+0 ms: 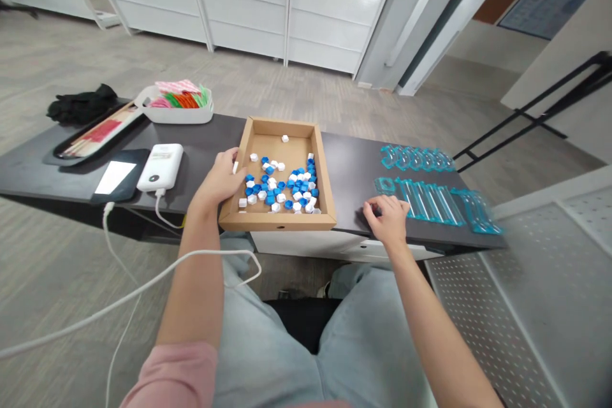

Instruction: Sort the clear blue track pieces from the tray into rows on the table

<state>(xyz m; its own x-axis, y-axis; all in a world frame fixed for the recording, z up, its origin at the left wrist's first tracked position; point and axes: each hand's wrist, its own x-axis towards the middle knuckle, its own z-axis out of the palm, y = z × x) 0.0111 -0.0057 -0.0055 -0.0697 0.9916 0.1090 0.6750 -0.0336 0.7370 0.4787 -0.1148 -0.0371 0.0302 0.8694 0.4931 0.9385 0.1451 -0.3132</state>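
A: Nearest the lens: pink sleeve point(172, 373) at the lower edge, cut off by the frame, then pale jeans point(282, 338) over both knees. A white cable point(143, 287) loops across the left thigh.

B: Left hand?

A: Left hand point(218, 180) rests against the left wall of the cardboard tray point(280, 222), fingers curled over the rim. A small white piece point(235, 167) shows at the fingertips; whether it is pinched or merely touched, cannot tell.

B: Right hand?

A: Right hand point(389, 220) lies palm down on the dark table point(349, 169), fingers bent, tips just beside the near end of the teal plastic strips point(430, 201). Knuckles hide the fingertips, so anything under them is unseen. No clear hold on anything.

B: Tray contents?

A: Blue and white hexagonal pieces point(282, 188), heaped toward the near half; one white piece apart near the far wall. Count not legible.

B: Further out?

A: White power bank point(160, 167) beside a dark phone point(119, 177), left of the tray. Beyond, a white bin point(179, 108) with red, orange and green items, too small to identify. Black fabric point(81, 105) at the far left corner. Perforated metal surface point(521, 306) at right, cropped.
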